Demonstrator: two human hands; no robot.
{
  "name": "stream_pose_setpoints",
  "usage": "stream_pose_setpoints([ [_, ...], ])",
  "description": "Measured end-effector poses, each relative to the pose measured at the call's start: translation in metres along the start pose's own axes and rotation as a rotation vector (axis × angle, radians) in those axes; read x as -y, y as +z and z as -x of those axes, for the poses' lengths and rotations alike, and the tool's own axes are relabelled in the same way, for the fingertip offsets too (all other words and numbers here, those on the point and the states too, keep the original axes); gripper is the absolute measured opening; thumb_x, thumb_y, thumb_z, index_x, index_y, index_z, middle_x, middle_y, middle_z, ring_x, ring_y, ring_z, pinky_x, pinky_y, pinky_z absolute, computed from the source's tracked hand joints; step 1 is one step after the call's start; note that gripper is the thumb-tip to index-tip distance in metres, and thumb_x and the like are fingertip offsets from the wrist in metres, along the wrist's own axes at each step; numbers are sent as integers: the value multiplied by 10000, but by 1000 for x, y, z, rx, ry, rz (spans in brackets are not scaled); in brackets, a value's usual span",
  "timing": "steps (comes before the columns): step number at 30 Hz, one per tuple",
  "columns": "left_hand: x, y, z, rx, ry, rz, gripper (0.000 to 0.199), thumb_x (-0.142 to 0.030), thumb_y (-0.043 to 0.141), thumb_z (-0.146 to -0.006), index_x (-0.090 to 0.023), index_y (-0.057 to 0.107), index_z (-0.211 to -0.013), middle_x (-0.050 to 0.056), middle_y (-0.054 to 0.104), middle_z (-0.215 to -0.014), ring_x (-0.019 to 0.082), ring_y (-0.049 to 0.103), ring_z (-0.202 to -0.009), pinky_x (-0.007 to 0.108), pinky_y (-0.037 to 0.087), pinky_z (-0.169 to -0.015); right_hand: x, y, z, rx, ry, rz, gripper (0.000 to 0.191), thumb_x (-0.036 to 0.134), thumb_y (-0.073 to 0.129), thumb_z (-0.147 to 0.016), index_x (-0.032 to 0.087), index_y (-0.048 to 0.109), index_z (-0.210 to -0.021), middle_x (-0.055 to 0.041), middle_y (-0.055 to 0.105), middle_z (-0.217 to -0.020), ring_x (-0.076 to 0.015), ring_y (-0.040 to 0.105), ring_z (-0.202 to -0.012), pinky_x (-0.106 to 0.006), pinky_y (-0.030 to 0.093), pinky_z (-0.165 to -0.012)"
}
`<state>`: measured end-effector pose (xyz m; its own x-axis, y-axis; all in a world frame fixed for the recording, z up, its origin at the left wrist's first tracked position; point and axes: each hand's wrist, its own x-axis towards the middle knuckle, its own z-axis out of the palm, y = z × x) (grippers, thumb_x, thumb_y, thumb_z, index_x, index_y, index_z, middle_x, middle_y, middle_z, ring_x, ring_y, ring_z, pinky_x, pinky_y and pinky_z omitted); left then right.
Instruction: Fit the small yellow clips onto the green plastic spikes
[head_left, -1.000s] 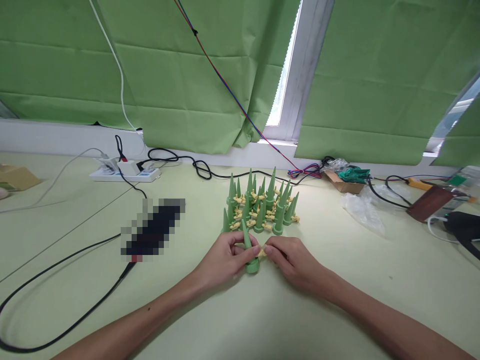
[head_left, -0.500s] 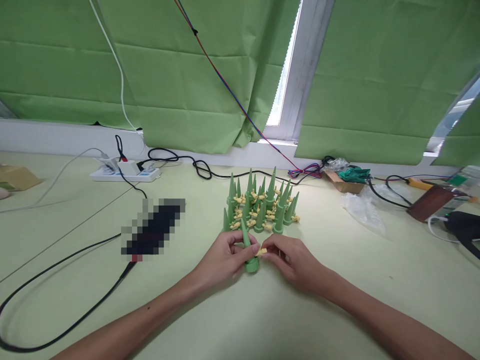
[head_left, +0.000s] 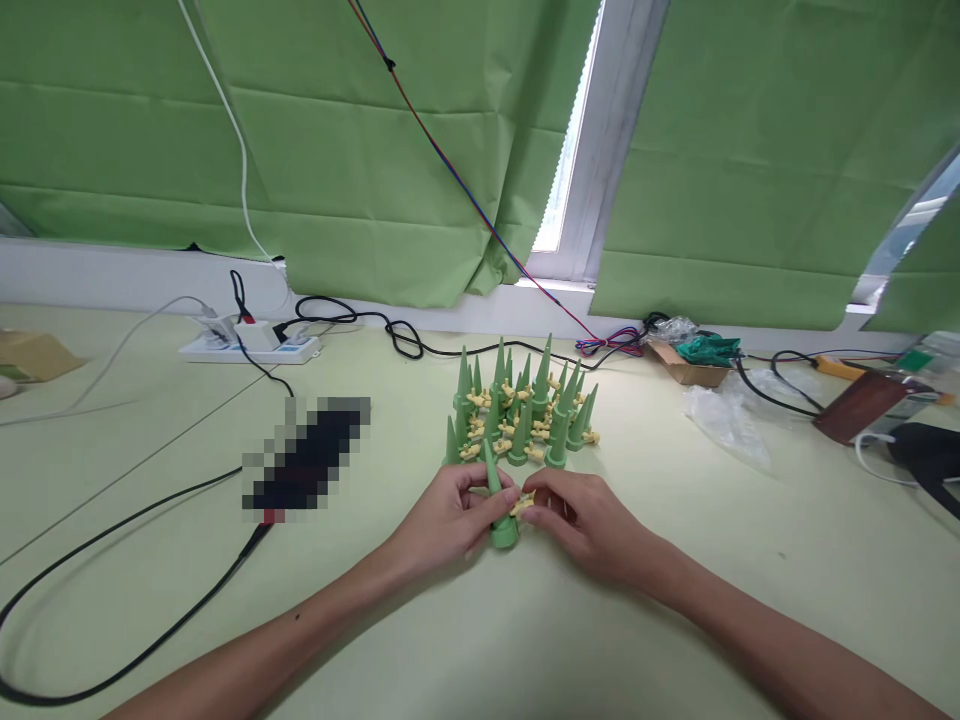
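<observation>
- left hand (head_left: pixel 450 515): holding 1 green spike (head_left: pixel 504 535), thumb across the near face, fingers curled behind. grip closed round the lower body, just above the wide base ring.
- spike's long axis: near upright, leaning a little left toward the tip. tip up, base down. cannot tell whether the base touches the tabletop (head_left: pixel 637 650).
- yellow fitting (head_left: pixel 523 506): on the right side of the spike, low, just beside the left thumb tip. its long axis runs crosswise to the spike, rightward and slightly up, outer end toward the right hand (head_left: pixel 589 515). inner end partly hidden by the thumb; cannot tell how it meets the spike.
- right hand: thumb and forefinger curled to a narrow gap, at the outer end of the fitting. cannot tell whether they press on it or only frame it.
- key relation: fitting lies between the 2 hands, directly left of the right fingertips. left hand has the spike; right hand is nearer the fitting's free end.
- beyond both hands, toward the window: a cluster of green spikes (head_left: pixel 520 440), upright, many showing yellow fittings near their bases.
</observation>
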<state>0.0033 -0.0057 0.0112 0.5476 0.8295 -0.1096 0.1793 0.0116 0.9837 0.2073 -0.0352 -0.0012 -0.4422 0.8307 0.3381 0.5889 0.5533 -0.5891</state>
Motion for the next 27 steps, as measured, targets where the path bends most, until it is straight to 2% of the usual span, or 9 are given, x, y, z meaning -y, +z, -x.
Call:
stream_pose_setpoints([
  [3,0,-1,0,-4,11,-4,411,-549,628,-850,-140,590,-865,-85,396,-463,46,290,-364,186,175,-374,-1,0,1,-13,-28,-50,124,287,583,-966,197,582,-1052,9,616,-788,-125,524,-639,-232,395,-600],
  [7,1,-1,0,3,19,-21,399,-537,608,-871,-138,588,-871,-85,392,-461,44,288,-365,186,169,-375,-2,1,2,-27,-90,-33,96,231,535,-982,191,597,-1043,-17,635,-833,-139,549,-685,-244,418,-632],
  [14,2,1,-1,9,-10,23,410,-547,630,-849,-141,567,-843,-91,372,-458,42,257,-372,189,161,-374,-1,1,0,19,-75,14,185,271,462,-1017,187,594,-919,-33,650,-823,-156,571,-706,-261,423,-652],
  [21,-2,4,3,21,-20,12,458,-598,646,-809,-148,568,-825,-99,353,-418,48,262,-353,190,164,-373,-2,2,0,46,-57,102,401,321,358,-1052,191,498,-700,17,515,-633,-125,437,-561,-259,313,-559],
  [23,-2,3,2,15,-16,12,457,-598,647,-808,-148,570,-824,-98,354,-418,49,263,-353,190,165,-372,-1,1,0,48,-31,76,362,313,378,-1048,189,531,-744,13,541,-661,-129,468,-593,-256,332,-579],
  [27,-1,1,0,-1,9,21,446,-584,649,-817,-142,585,-840,-87,393,-457,43,275,-359,190,167,-372,2,-2,0,37,-16,-20,121,302,522,-996,199,584,-1000,5,603,-771,-139,528,-665,-248,388,-621],
])
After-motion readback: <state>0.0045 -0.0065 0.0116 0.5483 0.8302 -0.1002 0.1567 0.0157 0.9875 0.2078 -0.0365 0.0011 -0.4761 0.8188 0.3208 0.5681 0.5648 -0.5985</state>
